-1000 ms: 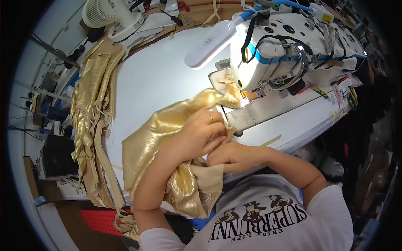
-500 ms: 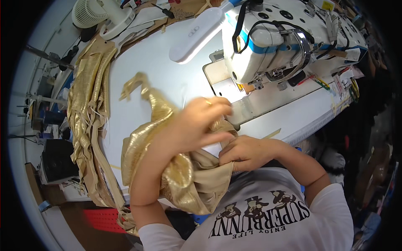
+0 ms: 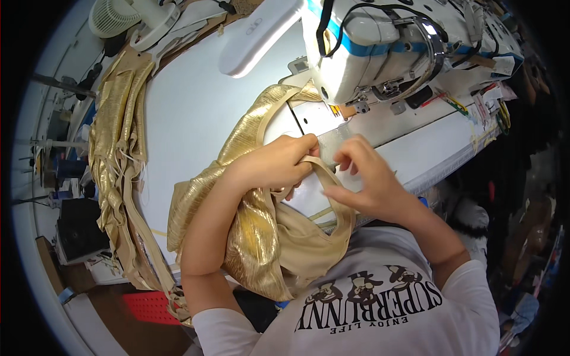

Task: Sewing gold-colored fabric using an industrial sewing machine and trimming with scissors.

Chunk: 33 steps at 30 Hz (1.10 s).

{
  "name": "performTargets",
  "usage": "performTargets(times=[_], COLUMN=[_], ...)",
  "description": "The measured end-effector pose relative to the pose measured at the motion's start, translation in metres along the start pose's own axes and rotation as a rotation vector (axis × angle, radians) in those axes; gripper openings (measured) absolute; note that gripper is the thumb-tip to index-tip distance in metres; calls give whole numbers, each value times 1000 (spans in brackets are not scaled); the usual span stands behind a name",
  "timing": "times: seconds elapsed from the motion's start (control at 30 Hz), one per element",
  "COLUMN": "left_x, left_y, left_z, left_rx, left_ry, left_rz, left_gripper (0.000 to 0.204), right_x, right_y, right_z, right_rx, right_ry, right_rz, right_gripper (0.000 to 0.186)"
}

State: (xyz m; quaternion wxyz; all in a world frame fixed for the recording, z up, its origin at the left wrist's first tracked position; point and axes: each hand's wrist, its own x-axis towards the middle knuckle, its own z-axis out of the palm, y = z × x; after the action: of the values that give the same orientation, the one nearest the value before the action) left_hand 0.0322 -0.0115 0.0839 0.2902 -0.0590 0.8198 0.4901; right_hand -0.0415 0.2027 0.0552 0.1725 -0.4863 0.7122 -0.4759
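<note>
A metallic gold garment with a beige lining (image 3: 255,237) lies bunched over the front of the white worktable (image 3: 184,113), its upper end reaching beside the sewing machine's plate (image 3: 306,115). My left hand (image 3: 279,160) grips the garment's beige band (image 3: 329,181), fingers closed around it. To its right, my right hand (image 3: 374,184) is open, fingers curved and apart, its thumb at or beside the band; I cannot tell whether it touches. The white sewing machine (image 3: 374,53) stands above both hands, its needle area lit.
A pile of gold fabric (image 3: 113,154) runs along the table's left. A white lamp (image 3: 255,41) hangs over the tabletop, and a fan (image 3: 116,21) stands at back left. Scissors and small tools (image 3: 457,104) lie right of the machine.
The garment's upper part swung left, then came back up beside the plate. My right hand let go of the fabric, rose and opened. My left hand now grips the band.
</note>
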Motion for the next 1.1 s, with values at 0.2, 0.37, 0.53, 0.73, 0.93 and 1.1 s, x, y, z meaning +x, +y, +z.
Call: performTargets(times=[0.2, 0.37, 0.53, 0.73, 0.93, 1.1], left_x=[6, 4, 12, -5, 1, 31], left_y=[-37, -38, -20, -10, -3, -17], left_z=[-46, -44, -21, -19, 2, 15], left_rx=[-55, -103, 408, 354, 465, 273], left_ry=[65, -44, 206, 656, 382, 344], left_rz=[69, -61, 114, 225, 597, 531], left_gripper=[19, 25, 16, 26, 23, 20], right_x=[-5, -4, -5, -3, -3, 4], right_y=[24, 15, 7, 18, 14, 7], right_z=[15, -37, -29, -15, -27, -13], right_rx=[-45, 71, -19, -331, -381, -214], right_ry=[-45, -493, -346, -308, -473, 31], right_rz=[-6, 346, 372, 279, 289, 97], right_gripper=[26, 27, 29, 22, 27, 21])
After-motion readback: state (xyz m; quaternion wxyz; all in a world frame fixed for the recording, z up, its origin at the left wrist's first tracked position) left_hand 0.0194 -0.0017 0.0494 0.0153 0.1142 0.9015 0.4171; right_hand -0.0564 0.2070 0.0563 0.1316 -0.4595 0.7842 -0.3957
